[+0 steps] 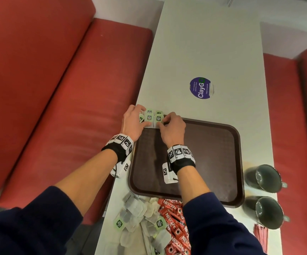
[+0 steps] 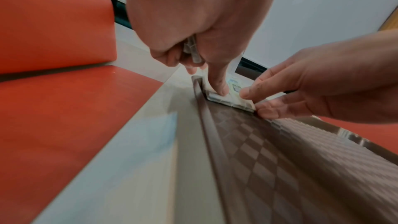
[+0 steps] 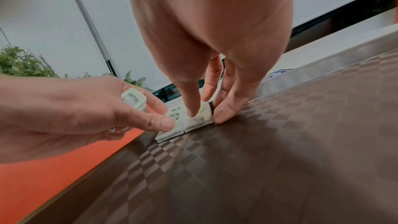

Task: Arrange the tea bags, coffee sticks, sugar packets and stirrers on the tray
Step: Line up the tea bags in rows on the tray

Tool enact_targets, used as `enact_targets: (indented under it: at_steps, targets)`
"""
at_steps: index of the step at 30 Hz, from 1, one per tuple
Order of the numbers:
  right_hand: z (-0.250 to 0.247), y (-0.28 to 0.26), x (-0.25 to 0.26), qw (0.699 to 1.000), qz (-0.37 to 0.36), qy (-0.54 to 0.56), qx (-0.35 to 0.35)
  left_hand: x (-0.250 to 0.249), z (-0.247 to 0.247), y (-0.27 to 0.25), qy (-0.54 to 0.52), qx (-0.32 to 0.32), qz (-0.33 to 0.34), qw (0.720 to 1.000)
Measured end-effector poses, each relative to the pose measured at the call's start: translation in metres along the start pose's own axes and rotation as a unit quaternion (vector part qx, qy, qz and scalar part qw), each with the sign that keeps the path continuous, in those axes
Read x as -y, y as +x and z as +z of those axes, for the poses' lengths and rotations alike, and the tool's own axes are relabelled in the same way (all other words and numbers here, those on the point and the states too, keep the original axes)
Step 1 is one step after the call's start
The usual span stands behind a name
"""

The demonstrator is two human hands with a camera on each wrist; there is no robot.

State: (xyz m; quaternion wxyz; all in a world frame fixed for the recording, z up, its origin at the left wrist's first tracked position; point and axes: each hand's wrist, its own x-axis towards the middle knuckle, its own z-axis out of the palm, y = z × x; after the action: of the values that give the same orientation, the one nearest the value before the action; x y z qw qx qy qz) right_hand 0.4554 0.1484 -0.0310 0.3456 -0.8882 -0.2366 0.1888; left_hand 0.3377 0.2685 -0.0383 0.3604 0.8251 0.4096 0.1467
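You are lining up tea bags in the top left corner of the tray.

Head view: your left hand [image 1: 133, 122] and right hand [image 1: 171, 127] sit side by side, both touching the tea bags [image 1: 153, 118] at the upper left corner of the brown tray [image 1: 213, 162]. Push the stacks snug into the corner and keep their edges straight.

Left wrist view: your left thumb presses one stack down, and curled fingers hold spare tea bag tags [image 2: 191, 50].

Right wrist view: your right fingers [image 3: 224, 113] stay fairly straight and nudge the right stack from its side.

At the bottom of the head view, loose tea bags [image 1: 139, 218] and red coffee sticks [image 1: 174, 227] wait on the bench [image 1: 213, 43]. Two dark mugs [image 1: 265, 196] stand right of the tray, red stirrers [image 1: 260, 234] below them. I can't see any sugar packets.
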Motion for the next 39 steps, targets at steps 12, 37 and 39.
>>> enact_targets:
  at_steps: [12,37,39]
  targets:
    - [0.004,-0.004,0.008,1.0,0.021,-0.004,-0.008,0.004,-0.001,0.012,0.018,0.025,0.039,0.999]
    - [-0.105,-0.155,0.071,0.97,-0.054,0.227,0.071,-0.089,-0.074,-0.119,-0.476,0.092,-0.202,0.851]
    - [-0.105,-0.175,0.072,0.967,-0.054,0.229,0.097,-0.093,-0.078,-0.135,-0.484,0.086,-0.215,0.844]
